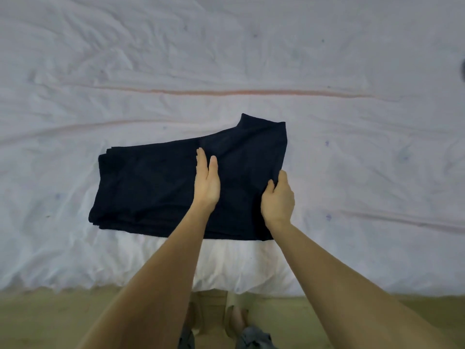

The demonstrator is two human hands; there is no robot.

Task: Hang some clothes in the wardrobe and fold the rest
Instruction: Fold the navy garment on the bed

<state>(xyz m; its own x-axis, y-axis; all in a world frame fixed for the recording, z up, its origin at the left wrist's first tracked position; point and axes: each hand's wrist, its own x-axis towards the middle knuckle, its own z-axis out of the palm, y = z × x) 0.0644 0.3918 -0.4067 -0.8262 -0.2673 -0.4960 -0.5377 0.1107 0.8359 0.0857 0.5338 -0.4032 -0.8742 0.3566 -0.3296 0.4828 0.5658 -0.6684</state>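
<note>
a white bed sheet [352, 59] covers the bed and fills most of the view from 9 o'clock to 3 o'clock. it is wrinkled everywhere. a long pale orange line [239, 92] runs across it near the centre, and a fainter pink line [402, 221] lies toward 4 o'clock. small bluish spots [328, 217] are scattered on the cloth. the near edge of the sheet hangs down toward 6 o'clock. below it is a yellowish floor [50, 321]. at 3 o'clock, on the picture border, there is a dark object [463, 69], too cut off to identify.
</note>
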